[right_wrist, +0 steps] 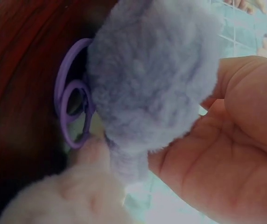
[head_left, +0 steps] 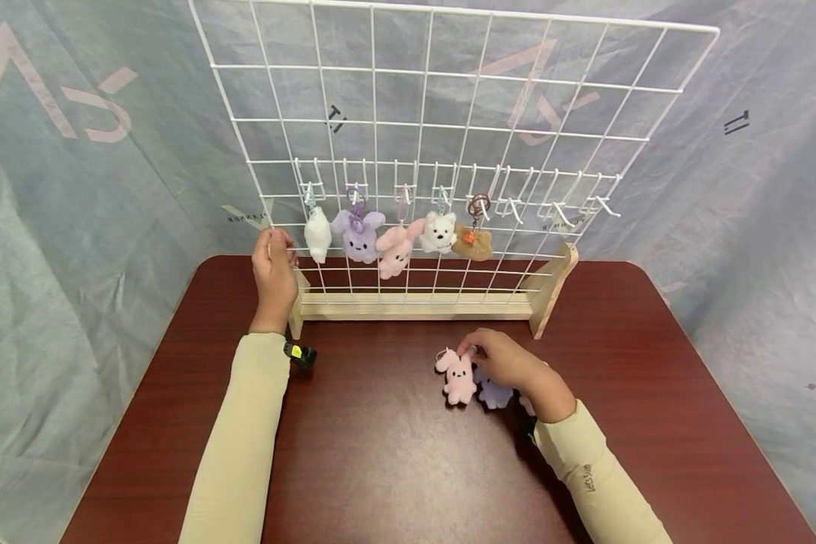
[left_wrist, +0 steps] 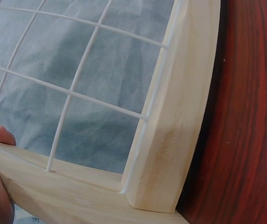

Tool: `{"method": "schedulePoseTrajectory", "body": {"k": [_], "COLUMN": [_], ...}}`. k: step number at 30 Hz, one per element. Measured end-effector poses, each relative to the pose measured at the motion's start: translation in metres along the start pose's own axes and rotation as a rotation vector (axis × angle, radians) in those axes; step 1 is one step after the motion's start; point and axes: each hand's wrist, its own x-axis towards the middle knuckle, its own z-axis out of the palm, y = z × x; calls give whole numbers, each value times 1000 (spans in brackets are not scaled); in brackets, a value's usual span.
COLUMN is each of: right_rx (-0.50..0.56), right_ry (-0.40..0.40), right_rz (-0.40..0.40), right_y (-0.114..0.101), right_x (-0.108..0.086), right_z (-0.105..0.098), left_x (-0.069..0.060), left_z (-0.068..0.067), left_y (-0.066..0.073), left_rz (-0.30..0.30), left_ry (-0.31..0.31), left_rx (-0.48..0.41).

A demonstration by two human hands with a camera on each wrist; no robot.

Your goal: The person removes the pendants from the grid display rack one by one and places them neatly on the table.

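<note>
My left hand (head_left: pixel 274 272) grips the left side of a white wire grid rack (head_left: pixel 374 117); in the left wrist view, its fingers (left_wrist: pixel 5 135) curl round the wooden upright (left_wrist: pixel 45 196). Low over the table, my right hand (head_left: pixel 510 363) pinches the top of a pink bunny plush keychain (head_left: pixel 459 381) by an ear. Just under that hand is a purple plush keychain (head_left: pixel 495 391), partly covered; it fills much of the right wrist view, with its purple ring (right_wrist: pixel 68 98) showing. Another pale pink plush (head_left: pixel 527 405) is mostly hidden beneath the wrist.
From the rack's hooks hang a white plush (head_left: pixel 318 236), a purple bunny plush (head_left: pixel 359 238), a pink bunny plush (head_left: pixel 397 251), a white bear plush (head_left: pixel 439 233) and a brown plush (head_left: pixel 474 245). Hooks to the right (head_left: pixel 561 214) carry nothing. The rack's wooden base (head_left: pixel 415 308) stands on the dark red table (head_left: pixel 367 453).
</note>
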Motion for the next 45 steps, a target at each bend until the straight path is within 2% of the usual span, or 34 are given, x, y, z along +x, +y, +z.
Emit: {"method": "schedulePoseTrajectory", "body": {"k": [8, 13, 16, 20, 25, 28, 35, 45], "right_rx": [-13, 58, 105, 230, 381, 493, 775, 1054], "right_ry": [84, 109, 157, 272, 448, 518, 592, 664], "right_rz": [-28, 17, 58, 73, 37, 10, -56, -119], "right_y": [-3, -11, -15, -21, -30, -35, -47, -58], "right_x": [3, 5, 8, 13, 20, 24, 33, 40], "right_z": [-1, -5, -7, -11, -20, -26, -33, -37], "left_x": [-6, -6, -6, -6, -7, -7, -6, -7], "left_z": [5, 5, 4, 4, 4, 4, 3, 4], "left_y": [23, 26, 25, 23, 24, 25, 26, 28], "left_rz": [7, 4, 4, 6, 6, 6, 5, -1], "left_ry": [-18, -22, -23, -23, -20, -24, -29, -27], "left_rx": [-20, -27, -16, -7, -16, -12, -7, -18]}}
